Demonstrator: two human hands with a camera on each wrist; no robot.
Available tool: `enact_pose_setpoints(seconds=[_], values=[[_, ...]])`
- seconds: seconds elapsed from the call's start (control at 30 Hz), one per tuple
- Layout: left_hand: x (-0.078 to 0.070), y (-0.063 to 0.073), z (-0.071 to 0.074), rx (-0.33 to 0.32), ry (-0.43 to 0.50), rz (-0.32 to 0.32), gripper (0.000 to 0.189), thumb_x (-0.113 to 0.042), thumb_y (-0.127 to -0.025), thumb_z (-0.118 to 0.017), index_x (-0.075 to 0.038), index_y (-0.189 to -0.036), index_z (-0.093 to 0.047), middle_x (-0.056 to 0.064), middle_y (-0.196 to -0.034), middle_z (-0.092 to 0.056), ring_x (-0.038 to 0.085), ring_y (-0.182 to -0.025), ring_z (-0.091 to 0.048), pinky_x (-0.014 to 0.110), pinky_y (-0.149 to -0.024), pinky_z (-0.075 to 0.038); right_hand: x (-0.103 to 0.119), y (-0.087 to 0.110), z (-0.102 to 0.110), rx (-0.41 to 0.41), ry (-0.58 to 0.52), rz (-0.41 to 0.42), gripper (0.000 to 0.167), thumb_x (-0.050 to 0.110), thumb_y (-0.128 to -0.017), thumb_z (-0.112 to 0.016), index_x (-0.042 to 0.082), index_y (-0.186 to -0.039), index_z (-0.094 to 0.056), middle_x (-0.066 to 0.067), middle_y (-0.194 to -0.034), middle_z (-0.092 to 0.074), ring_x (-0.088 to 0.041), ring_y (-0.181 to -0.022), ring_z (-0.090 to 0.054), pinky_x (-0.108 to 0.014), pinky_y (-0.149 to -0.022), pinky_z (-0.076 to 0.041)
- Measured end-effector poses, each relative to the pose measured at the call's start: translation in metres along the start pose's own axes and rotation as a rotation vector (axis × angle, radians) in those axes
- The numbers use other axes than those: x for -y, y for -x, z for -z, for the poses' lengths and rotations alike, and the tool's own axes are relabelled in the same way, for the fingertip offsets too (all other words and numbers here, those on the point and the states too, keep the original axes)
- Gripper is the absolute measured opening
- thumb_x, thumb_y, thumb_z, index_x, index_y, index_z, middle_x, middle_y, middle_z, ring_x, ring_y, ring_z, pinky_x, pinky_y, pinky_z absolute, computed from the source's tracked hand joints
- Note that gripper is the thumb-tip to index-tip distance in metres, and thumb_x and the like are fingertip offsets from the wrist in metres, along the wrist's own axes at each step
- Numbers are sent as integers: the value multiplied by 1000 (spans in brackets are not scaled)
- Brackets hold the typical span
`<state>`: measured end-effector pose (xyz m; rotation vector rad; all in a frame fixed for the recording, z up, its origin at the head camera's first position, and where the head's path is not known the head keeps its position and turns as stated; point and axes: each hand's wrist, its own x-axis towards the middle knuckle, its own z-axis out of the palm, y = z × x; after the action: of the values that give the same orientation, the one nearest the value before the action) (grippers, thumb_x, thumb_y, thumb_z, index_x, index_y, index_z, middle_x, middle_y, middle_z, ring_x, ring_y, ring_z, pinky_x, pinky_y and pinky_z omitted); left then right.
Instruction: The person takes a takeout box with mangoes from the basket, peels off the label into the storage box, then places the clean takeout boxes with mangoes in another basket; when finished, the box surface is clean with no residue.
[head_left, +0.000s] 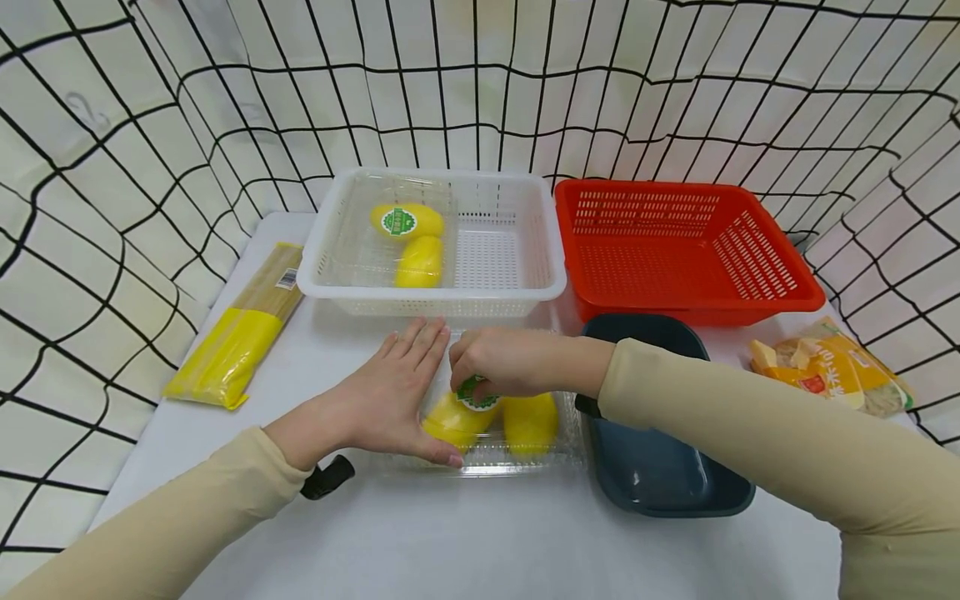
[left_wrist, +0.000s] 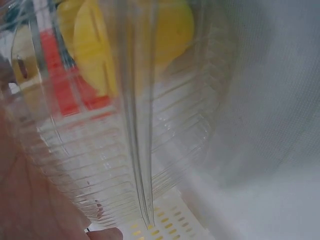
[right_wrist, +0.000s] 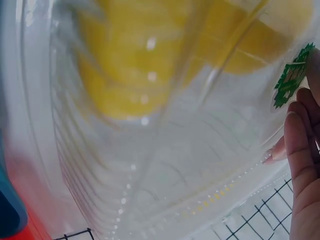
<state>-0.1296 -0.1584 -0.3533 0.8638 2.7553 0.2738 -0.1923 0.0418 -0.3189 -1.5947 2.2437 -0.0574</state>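
Note:
A clear plastic clamshell box (head_left: 487,469) with two yellow mangoes (head_left: 530,425) stands on the table before me. My left hand (head_left: 397,392) lies along the box's left side, fingers straight and thumb spread over the near edge. Above the left mango, my right hand (head_left: 498,360) pinches a round green-and-white sticker (head_left: 477,395) at the lid, covering part of it. The right wrist view shows curled fingers (right_wrist: 300,150) right at the edge of this sticker (right_wrist: 292,77). Through the ribbed plastic wall, the left wrist view shows yellow fruit (left_wrist: 172,32).
Behind stands a white basket (head_left: 431,293) holding another clear box of mangoes (head_left: 420,262), one stickered. A red basket (head_left: 690,312) is beside it. A dark blue bin (head_left: 667,475) sits under my right forearm. Noodles (head_left: 240,333) lie left, an orange bag (head_left: 832,367) right. Black wire mesh (head_left: 480,100) surrounds the table.

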Motion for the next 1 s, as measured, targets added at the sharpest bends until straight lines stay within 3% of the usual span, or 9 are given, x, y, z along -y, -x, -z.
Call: enact_pose_setpoints(seconds=[0.23,0.47,0.7,1.0], values=[[0,0,-1,-5,12,-3,141,-84,-67,-72,4,-161,-16,24,-171,-8,45,-159,-4,67,-124,-17,1,-1,0,3,-20,6,27,19,-88,-80,12,-113,-75,-1,-118,-71,-16,-114,-61,-23,-107,-50],[0,0,-1,-11,1,-6,140,-84,-67,-72,6,-161,-17,25,-170,-10,46,-158,-6,67,-123,-19,-3,3,1,-18,-186,-33,19,18,-88,-81,12,-102,-70,1,-101,-70,-15,-100,-61,-21,-98,-53],[0,0,0,-4,-17,1,141,-84,-68,-71,9,-159,-17,26,-170,-11,47,-158,-8,67,-123,-20,-13,5,-3,-70,-367,-52,21,15,-87,-81,11,-107,-75,2,-102,-75,-8,-93,-67,-18,-94,-55],[-2,-1,-1,-3,-16,3,142,-84,-67,-71,8,-160,-15,25,-170,-8,46,-158,-5,66,-124,-19,-13,4,-6,-151,-347,-81,9,15,-89,-79,12,-98,-79,2,-94,-73,-9,-85,-64,-15,-86,-57]])
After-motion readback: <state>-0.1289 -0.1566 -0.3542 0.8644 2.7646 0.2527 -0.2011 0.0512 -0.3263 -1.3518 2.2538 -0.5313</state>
